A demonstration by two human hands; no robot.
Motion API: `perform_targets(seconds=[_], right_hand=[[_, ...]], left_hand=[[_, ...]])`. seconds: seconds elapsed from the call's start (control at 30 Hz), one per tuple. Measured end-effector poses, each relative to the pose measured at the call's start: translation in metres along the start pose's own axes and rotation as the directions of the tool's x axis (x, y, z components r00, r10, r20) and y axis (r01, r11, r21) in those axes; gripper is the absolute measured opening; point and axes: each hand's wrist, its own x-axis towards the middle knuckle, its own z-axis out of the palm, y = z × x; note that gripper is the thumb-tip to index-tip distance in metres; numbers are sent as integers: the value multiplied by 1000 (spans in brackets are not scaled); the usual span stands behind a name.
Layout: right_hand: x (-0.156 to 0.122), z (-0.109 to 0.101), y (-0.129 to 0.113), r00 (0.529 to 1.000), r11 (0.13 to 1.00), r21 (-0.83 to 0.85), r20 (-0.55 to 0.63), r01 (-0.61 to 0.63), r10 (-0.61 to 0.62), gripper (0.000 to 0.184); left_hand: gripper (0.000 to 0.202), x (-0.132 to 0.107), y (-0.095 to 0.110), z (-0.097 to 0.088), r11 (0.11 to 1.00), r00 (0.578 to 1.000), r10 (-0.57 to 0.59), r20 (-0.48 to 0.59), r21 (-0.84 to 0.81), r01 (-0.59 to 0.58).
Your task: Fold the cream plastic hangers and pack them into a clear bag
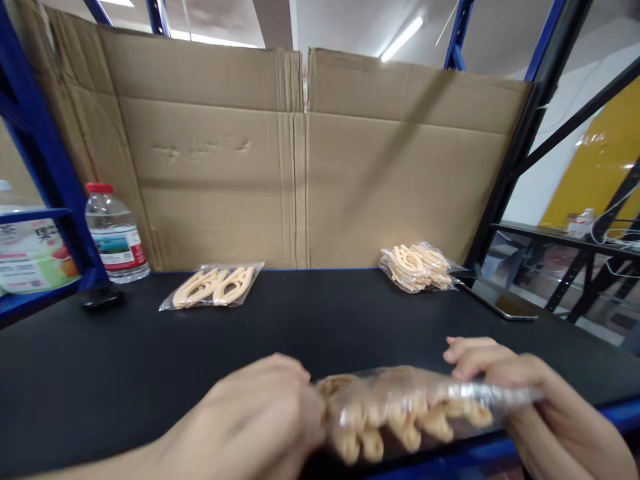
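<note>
Between my two hands, at the near edge of the black table, is a clear plastic bag (400, 417) of several beige, looped pieces whose tube-like ends face me. My left hand (270, 413) is closed on the bag's left end, its fingertips hidden behind the back of the hand. At the right end, my right hand (510, 380) pinches the plastic between thumb and fingers. Farther back on the left lies a flat clear bag with two beige looped pieces (215, 287). Another clear bag (417, 267), piled with similar pieces, rests at the back right.
Cardboard panels (210, 153) stand along the back of the black table (300, 320). On the left are a red-capped water bottle (117, 233), a small black object (101, 295) and a blue post. A phone-like slab (500, 300) lies by the right frame post.
</note>
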Motion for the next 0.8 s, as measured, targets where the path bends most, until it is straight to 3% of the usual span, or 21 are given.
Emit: perform_targets(seconds=[0.03,0.13,0.2,0.3,0.4,0.47,0.63,0.7,0.8], right_hand=[[8,-2,3,997,998,-5,-54,-63,62,16],[44,-8,22,964,970,-30,-121,-243,238,19],[73,-12,42,956,962,7,-107,-273,272,25],[121,-21,79,948,960,-2,-159,-281,277,30],[168,-35,113,930,942,-53,-189,-331,316,26],[199,-44,131,881,879,-160,-242,-449,406,17],[262,-60,169,801,756,-273,-280,-595,529,12],[274,-61,187,767,687,-340,-289,-642,573,12],[278,-62,214,730,567,-474,-306,-673,611,18]], left_hand=[[14,17,-2,-2,989,990,-143,-8,-31,143],[13,63,-24,8,869,942,-332,36,-376,321],[14,90,-47,26,694,902,-423,88,-609,385],[19,128,-83,55,402,762,-631,143,-780,479],[19,173,-110,75,332,689,-712,136,-799,502],[9,207,-124,83,285,631,-761,152,-795,535],[31,289,-154,101,186,514,-839,181,-792,581],[33,307,-163,111,154,476,-860,185,-796,586],[34,311,-168,129,95,418,-882,218,-787,609]])
